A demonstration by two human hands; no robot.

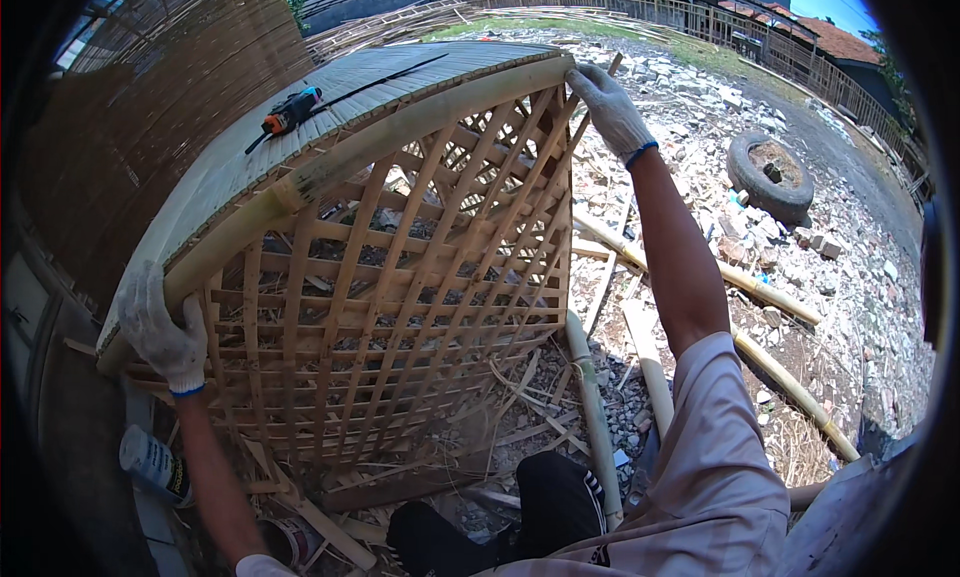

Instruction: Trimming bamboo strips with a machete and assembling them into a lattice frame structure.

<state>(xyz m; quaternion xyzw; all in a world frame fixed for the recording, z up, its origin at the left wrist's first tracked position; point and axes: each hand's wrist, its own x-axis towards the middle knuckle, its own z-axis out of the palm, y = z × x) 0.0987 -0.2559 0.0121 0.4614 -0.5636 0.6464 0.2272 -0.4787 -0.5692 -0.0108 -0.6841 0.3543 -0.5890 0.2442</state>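
Observation:
A thick bamboo pole [400, 132] runs along the near edge of a slatted bamboo top [400, 74]. Below the pole hangs a lattice [400, 237] of crossed bamboo strips. My left hand [160, 327], in a pale work glove with a blue cuff, wraps round the pole near its left end, thumb on the near side. At the far right end, my gloved right hand [610, 112] grips the pole by the corner; some of its fingers are hidden. A black and orange tape measure [290, 114] lies on the slats, beside a long thin dark strip [385, 87].
Bamboo poles [790, 387] lie on the rubble to the right, with an old tyre [770, 177] farther off. A woven bamboo wall [190, 87] rises at the left. A white tub [155, 464] stands by my left forearm. Offcuts [540, 407] litter the ground.

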